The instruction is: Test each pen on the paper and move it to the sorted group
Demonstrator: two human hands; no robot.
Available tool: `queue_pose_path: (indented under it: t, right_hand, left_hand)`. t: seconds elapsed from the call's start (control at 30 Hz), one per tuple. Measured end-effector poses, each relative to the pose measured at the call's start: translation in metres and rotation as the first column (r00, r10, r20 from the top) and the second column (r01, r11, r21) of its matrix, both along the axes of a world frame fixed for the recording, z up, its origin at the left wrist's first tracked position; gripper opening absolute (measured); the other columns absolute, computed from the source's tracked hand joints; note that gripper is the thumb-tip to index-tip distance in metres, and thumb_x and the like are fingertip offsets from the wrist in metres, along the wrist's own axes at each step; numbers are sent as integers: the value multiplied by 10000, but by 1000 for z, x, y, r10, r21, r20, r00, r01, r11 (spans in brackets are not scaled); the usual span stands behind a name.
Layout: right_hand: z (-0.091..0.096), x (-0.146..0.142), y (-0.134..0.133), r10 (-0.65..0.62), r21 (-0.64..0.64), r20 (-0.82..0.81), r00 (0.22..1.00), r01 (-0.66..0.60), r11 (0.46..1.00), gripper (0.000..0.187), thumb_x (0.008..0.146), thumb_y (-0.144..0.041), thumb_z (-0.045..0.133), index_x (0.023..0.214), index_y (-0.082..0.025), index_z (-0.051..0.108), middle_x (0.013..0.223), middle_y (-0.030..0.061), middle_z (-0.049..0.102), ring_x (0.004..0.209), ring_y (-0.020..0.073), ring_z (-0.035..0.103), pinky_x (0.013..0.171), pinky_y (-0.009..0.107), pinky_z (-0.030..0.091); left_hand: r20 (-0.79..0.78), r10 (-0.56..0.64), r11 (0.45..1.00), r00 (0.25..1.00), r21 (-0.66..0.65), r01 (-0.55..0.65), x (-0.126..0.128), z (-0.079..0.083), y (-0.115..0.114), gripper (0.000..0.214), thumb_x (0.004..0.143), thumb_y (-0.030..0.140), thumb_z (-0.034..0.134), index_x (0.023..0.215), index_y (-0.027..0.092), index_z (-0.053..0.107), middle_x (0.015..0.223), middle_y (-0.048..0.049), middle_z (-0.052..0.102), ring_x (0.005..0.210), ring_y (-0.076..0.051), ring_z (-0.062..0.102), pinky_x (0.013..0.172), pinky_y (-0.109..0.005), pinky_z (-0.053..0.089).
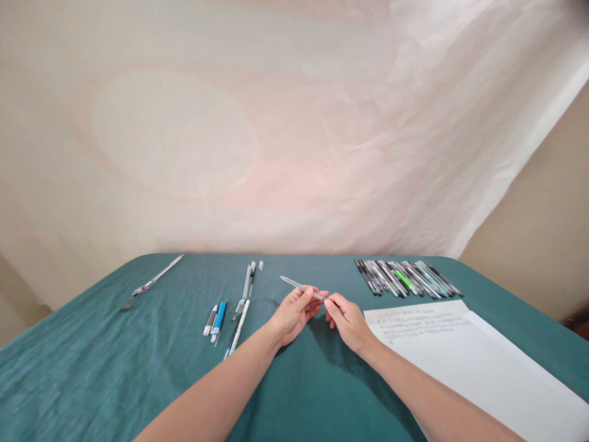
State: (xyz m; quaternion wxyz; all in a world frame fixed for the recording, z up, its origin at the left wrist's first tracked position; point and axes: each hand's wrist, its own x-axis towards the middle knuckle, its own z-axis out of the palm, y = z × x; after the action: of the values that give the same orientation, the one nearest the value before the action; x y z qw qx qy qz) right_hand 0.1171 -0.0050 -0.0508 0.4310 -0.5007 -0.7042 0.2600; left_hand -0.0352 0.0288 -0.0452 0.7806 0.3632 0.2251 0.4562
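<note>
My left hand and my right hand meet above the middle of a table covered in teal cloth. Both pinch a thin clear pen barrel that points up and to the left. The left fingers curl around its lower part; the right fingertips grip its near end. Just left of my hands lie loose pen parts, a blue-capped piece and a white one.
A row of several assembled pens lies at the back right. White sheets of paper with small writing cover the right side. A long thin pen lies at the back left. A pale sheet hangs behind the table.
</note>
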Motion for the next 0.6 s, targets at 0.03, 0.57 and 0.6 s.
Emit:
queue_pose_path:
  t: [0.03,0.57,0.6]
  right_hand:
    - [0,0,0,7,-7,-12,1000,-7,1000,308,885,-419,335,748,-197,498,577,-34,555,471,108,531,502,211,398]
    - [6,-4,-3,56,-66,-181,982,-69,995,353,876,-443,323,693,-192,491,549,-27,532,453,108,512,463,212,412]
    - [8,-4,-4,45,-45,-163,986,-53,998,347,880,-431,318,704,-192,498,559,-22,539,460,109,517,468,213,414]
  left_hand:
    - [-4,-1,1000,1000,4,1,0,0,0,198,787,321,585,872,144,562,949,-90,656,863,-161,604,792,-282,428]
    - [-27,40,998,999,-37,-41,1,4,-3,220,773,353,589,855,151,567,796,-52,652,708,-132,591,708,-258,414]
    - [-43,53,998,998,-29,-54,1,6,-4,230,774,365,583,857,151,574,741,-35,641,669,-123,581,687,-248,410]
